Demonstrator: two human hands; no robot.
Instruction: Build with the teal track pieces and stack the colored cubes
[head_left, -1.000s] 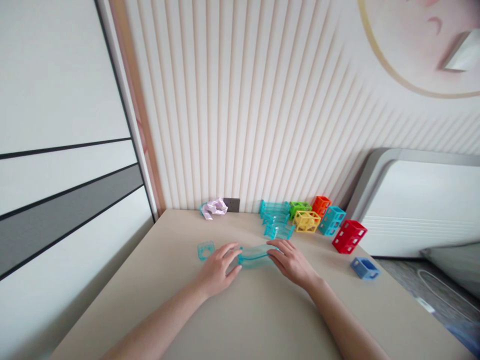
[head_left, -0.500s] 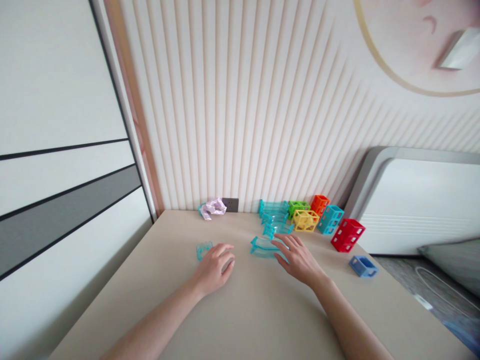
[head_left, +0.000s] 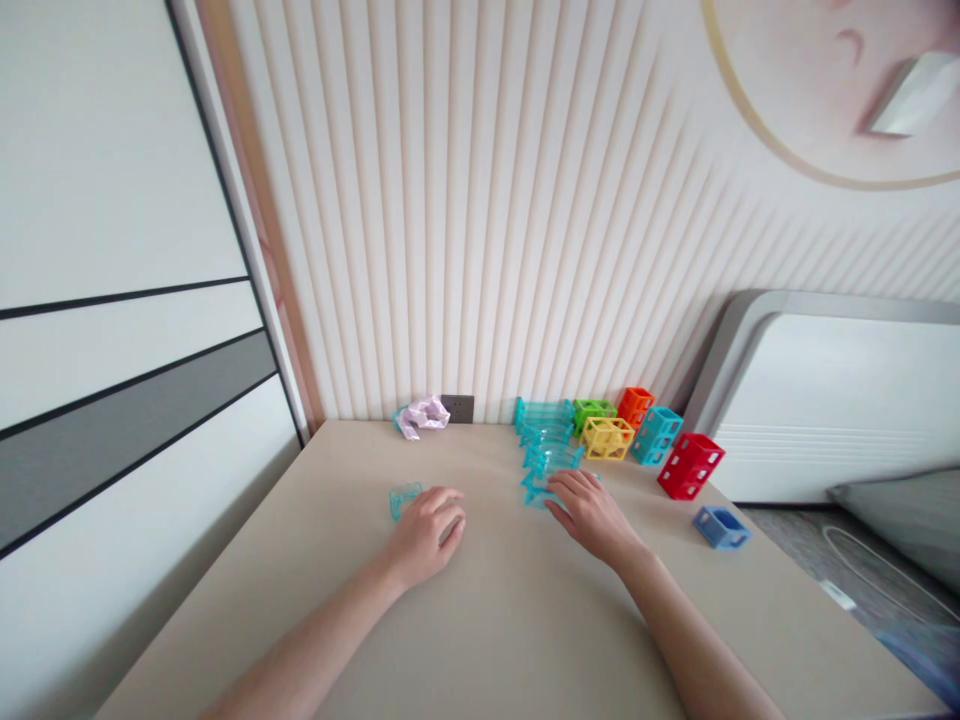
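The teal piece [head_left: 534,493] lies on the table [head_left: 480,620] in front of the yellow block [head_left: 607,439] and to its left, partly hidden under the right hand [head_left: 590,508]. It is see-through plastic, pale in the middle and darker along its edges; its left end flares into small points that stick out past the fingers, and a sliver of teal shows beyond the knuckles on the other side. The fingers of this hand are bent over the piece, the thumb a little apart from them; I cannot tell whether they grip it or only rest there. The left hand [head_left: 425,537] is farther to the left of the yellow block and nearer the viewer, its fingers loosely curved with a modest gap to the thumb and nothing visible between them. Behind it is the small piece [head_left: 403,499], a squarish, see-through teal frame, partly covered by the hand; whether the two touch is unclear. Just left of the yellow block, the teal row [head_left: 551,457] reaches back toward the wall, its pieces see-through too. The green block [head_left: 592,411] is just behind the yellow block, and the red block [head_left: 691,467] stands to its right, slightly nearer the viewer.
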